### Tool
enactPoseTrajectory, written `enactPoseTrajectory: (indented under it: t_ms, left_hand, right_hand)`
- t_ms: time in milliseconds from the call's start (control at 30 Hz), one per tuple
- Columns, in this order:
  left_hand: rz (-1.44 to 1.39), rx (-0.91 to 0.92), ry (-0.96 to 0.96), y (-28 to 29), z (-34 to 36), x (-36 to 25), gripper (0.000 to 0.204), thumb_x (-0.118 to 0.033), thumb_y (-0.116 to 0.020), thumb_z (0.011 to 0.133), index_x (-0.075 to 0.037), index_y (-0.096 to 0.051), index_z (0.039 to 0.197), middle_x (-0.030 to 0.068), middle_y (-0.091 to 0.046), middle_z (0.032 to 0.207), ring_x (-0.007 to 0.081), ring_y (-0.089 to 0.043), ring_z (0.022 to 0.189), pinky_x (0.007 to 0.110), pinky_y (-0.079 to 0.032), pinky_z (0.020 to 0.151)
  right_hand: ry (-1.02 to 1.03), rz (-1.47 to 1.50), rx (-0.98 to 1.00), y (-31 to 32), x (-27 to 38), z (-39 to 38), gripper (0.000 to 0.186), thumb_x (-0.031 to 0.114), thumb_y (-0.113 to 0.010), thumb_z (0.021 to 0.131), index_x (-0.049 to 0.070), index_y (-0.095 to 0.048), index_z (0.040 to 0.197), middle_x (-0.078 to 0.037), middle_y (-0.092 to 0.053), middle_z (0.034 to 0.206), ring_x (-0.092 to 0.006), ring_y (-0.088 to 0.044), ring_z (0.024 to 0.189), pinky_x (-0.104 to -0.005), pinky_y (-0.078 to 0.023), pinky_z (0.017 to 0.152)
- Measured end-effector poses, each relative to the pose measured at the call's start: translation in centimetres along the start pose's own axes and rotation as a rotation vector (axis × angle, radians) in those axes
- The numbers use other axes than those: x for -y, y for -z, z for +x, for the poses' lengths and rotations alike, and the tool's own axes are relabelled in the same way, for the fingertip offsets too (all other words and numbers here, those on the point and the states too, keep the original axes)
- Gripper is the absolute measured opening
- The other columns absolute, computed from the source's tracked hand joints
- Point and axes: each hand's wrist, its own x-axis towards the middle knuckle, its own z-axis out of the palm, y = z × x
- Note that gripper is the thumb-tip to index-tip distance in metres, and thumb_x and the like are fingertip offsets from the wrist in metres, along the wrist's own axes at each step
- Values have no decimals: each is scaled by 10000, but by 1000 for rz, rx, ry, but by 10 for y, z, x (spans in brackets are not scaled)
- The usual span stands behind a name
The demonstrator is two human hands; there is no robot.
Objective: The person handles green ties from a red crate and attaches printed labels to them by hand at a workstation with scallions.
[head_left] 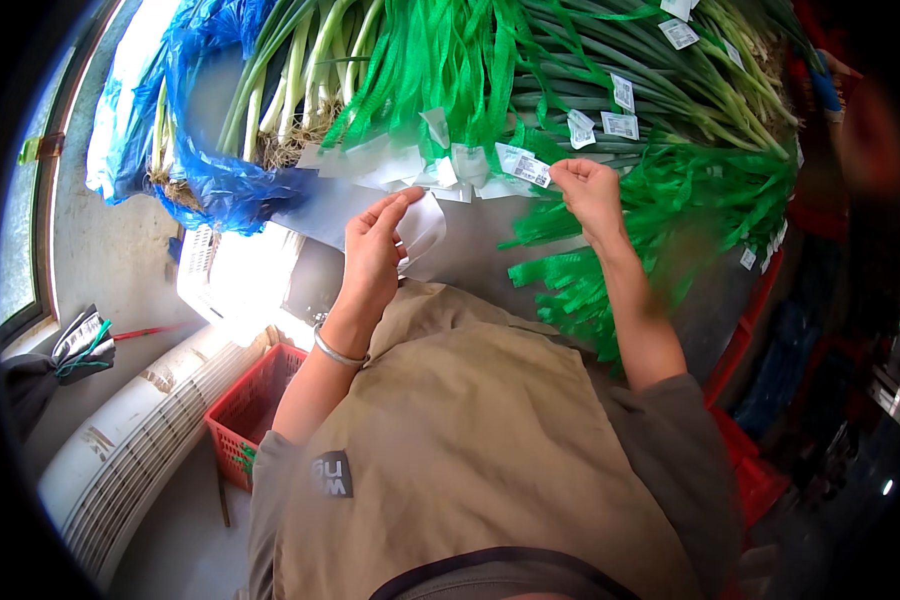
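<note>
White, likely light and limp, the label [523, 166] beside the green netting [445, 75] suited our right hand [592, 194]'s edge pinch, while our left hand [372, 245] pinched curled paper [427, 230]

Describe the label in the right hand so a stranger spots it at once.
Start at the big pile of long green stalks at the upper right. At its lower left edge, the right hand pinches the label, a small white printed slip. Unlike the white tags lying among the stalks, this one is held.
</note>
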Motion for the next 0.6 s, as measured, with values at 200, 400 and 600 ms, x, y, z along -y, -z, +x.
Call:
enactPoseTrajectory:
  t_ms: [200,400,600]
  left_hand:
    - [454,220,117,-17,15,15,353,-295,-520,888,18,-666,813,66,-626,754,114,-563,633,248,-448,597]
    - [786,261,105,-70,74,47,423,-361,-544,852,26,-670,741,95,-614,667,146,-562,584,287,-446,554]
    - [779,203,-20,-63,79,65,319,-233,-571,804,59,-646,698,114,-604,600,157,-585,541,316,-453,508]
  right_hand:
    - [-26,95,-16,-7,-10,24,124,73,-636,779,-34,-609,835,47,-484,587,-5,-344,443,-180,-211,389]
    - [-74,388,70,6,12,14,101,49,-619,782,-41,-599,824,51,-442,565,-13,-331,422,-192,-206,384]
    - [-108,234,50,18,1,11,133,80,-636,778,-41,-613,829,45,-465,567,-11,-342,427,-187,-221,385]
